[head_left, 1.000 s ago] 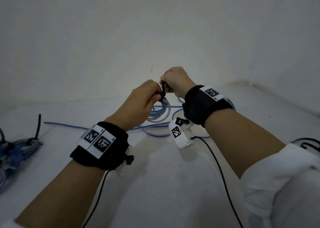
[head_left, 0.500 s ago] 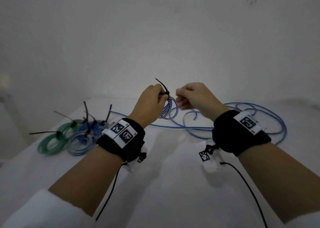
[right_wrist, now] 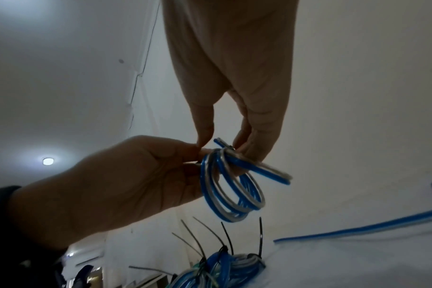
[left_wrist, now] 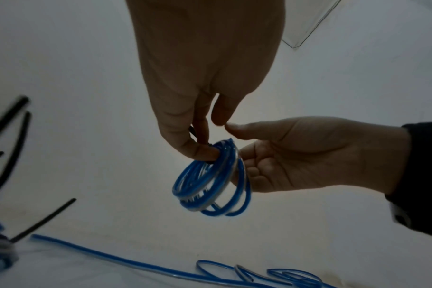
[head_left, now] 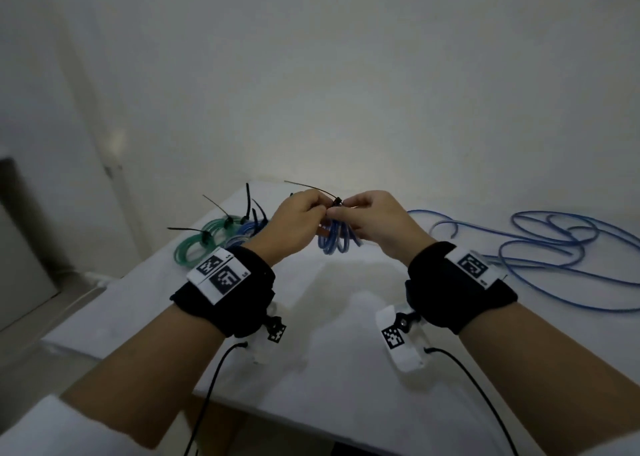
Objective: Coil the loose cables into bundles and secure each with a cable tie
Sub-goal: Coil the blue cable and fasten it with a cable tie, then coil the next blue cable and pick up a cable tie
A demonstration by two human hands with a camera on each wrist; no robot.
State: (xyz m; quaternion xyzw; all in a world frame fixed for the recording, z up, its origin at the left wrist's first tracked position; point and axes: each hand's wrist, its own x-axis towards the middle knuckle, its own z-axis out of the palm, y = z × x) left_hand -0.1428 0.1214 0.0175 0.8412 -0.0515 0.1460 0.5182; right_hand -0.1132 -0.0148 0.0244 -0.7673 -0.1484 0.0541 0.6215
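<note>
- Coil first: we have a small blue-and-grey plastic cable coil [head_left: 337, 239] hanging in the air between our two hands, above the white table [head_left: 332, 362], its loops dangling edge-on below our fingertips.
- Our left hand [head_left: 298, 225] pinches the top of the coil with curled fingers, right where the thin black cable tie [head_left: 336, 201] wraps it; in the left wrist view the thumb and forefinger close on the black strap at the rim of the loops.
- Our right hand [head_left: 377, 223] meets it from the other side, fingers curled at the coil's top; the right wrist view shows the thumb and fingertips nipping the strands beside the stub of cable end that sticks out sideways.
- The key relation: the tie's head sits at the very top between both sets of fingertips, and its free tail runs up and away to our left, over the left hand's knuckles. So the tail's long axis points leftward, and the left hand is nearer to it.
- We judge the tie looks threaded, so what remains is a snug pull along that leftward line while the right hand braces the coil.
- Off to the left, finished green and blue tied bundles [head_left: 221, 235] sit on the table with tails bristling; that is where this one likely goes.
- To the right, the long loose blue cable [head_left: 540, 244] sprawls, uncoiled, so there is work left.
</note>
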